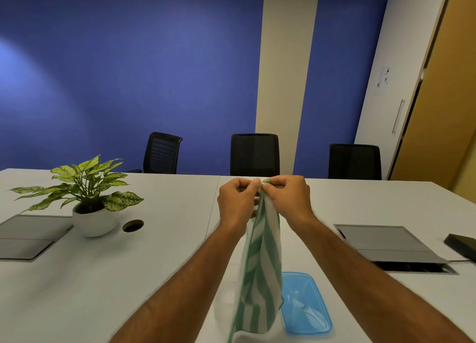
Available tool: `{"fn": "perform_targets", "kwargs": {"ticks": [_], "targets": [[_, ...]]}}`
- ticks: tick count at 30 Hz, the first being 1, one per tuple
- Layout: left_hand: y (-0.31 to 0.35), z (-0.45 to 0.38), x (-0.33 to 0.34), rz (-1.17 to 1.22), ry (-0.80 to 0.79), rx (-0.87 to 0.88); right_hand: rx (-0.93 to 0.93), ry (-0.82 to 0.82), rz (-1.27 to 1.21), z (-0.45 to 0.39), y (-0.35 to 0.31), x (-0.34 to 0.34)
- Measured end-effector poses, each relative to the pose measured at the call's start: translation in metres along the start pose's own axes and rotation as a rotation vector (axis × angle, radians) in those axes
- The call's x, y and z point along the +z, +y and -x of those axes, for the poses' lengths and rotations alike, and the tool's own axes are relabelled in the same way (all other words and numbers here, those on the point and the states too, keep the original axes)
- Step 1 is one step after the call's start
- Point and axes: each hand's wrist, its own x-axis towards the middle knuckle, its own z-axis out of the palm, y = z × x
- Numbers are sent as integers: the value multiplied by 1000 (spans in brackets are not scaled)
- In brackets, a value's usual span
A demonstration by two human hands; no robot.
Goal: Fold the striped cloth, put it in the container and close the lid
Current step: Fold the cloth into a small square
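Note:
A green-and-white striped cloth (pixel 261 268) hangs straight down in the air above the white table (pixel 154 265). My left hand (pixel 238 201) and my right hand (pixel 288 198) meet at its top edge, both pinching the cloth there, fingertips touching. A blue translucent lid (pixel 305 304) lies flat on the table just right of the cloth's lower end. Behind the hanging cloth, a pale clear container (pixel 221 314) shows faintly at the lower left of the cloth; most of it is hidden.
A potted plant in a white bowl (pixel 92 221) stands at the left, with a round cable hole (pixel 133 225) beside it. Grey floor-box flaps lie at left (pixel 28 237) and right (pixel 386 242). A black object (pixel 462 244) sits at the right edge. Three black chairs line the far side.

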Motion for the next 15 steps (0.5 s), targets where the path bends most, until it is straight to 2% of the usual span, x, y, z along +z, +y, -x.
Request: {"fn": "perform_targets", "kwargs": {"ticks": [7, 15], "targets": [[0, 2, -2, -28, 11, -11, 8, -3, -32, 3, -1, 4], [12, 6, -7, 29, -22, -160, -4, -165, -149, 8, 0, 4]]}}
